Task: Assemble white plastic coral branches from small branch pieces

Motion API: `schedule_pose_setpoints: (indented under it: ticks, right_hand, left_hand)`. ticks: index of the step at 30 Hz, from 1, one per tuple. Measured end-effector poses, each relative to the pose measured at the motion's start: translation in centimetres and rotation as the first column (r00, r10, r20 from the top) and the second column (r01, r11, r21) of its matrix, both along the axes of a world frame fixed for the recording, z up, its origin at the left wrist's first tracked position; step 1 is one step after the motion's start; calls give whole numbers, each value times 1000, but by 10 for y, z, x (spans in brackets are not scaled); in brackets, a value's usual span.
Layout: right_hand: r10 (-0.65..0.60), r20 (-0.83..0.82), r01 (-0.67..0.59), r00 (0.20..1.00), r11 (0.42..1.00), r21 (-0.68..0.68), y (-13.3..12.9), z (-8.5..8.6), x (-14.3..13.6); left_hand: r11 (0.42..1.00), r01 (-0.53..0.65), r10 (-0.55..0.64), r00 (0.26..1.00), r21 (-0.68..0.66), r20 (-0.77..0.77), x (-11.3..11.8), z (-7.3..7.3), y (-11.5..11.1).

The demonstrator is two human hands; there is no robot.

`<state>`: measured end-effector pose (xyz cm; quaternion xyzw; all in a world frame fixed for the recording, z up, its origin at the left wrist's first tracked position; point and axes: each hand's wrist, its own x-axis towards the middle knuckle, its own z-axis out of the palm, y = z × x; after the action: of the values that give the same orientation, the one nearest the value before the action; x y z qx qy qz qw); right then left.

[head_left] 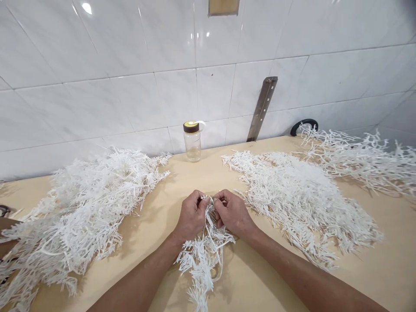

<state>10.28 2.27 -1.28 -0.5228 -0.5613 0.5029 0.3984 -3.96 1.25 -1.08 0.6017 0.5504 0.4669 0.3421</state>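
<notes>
My left hand (194, 215) is closed in a pinch on the upper end of a bunch of white, feathery plastic-looking sprigs (202, 260). Close beside it, my right hand (232, 212) also pinches the top of this bunch, with thumb and fingertips together. Between the hands the white strands hang down and spread over the table toward me. The exact bits under the fingertips are partly hidden. To the left lies a large heap of similar white sprigs (100, 203), and another heap of white sprigs (302, 195) lies to the right.
A clear bottle (193, 145) with a dark and yellow lid stands at the back of the tan table (146, 260). A metal strip (262, 108) leans on the tiled wall (130, 104). Looser branching white pieces (364, 158) and a black ring-shaped object (303, 125) sit back right.
</notes>
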Motion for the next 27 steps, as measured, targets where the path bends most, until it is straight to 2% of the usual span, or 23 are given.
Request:
schedule_pose_setpoints:
  ticks: [7,12,15,20,24,27]
  right_hand:
    - [-12,90,8,996,999,41,-3,3,1]
    - [53,14,-51,999,995,-89,-2,3,2]
    - [87,34,-83,996,992,-97,0,-1,6]
    - [201,3,-199,980,974,-109,8,-8,14]
    - [192,-40,-195,981,976,-94,9,-7,15]
    - [139,14,-138,990,989,-53,7,-6,13]
  left_hand:
    - [999,14,-10,995,43,-98,0,1,-3]
    - [992,35,-12,981,119,-196,0,-1,-7]
    - [996,59,-49,986,60,-158,-1,-2,-7]
    - [1000,22,-22,999,-5,-36,-3,1,-3]
    - [1000,7,-7,1000,-12,-18,-4,2,-1]
    - [1000,11,-12,1000,-10,-17,-4,-1,1]
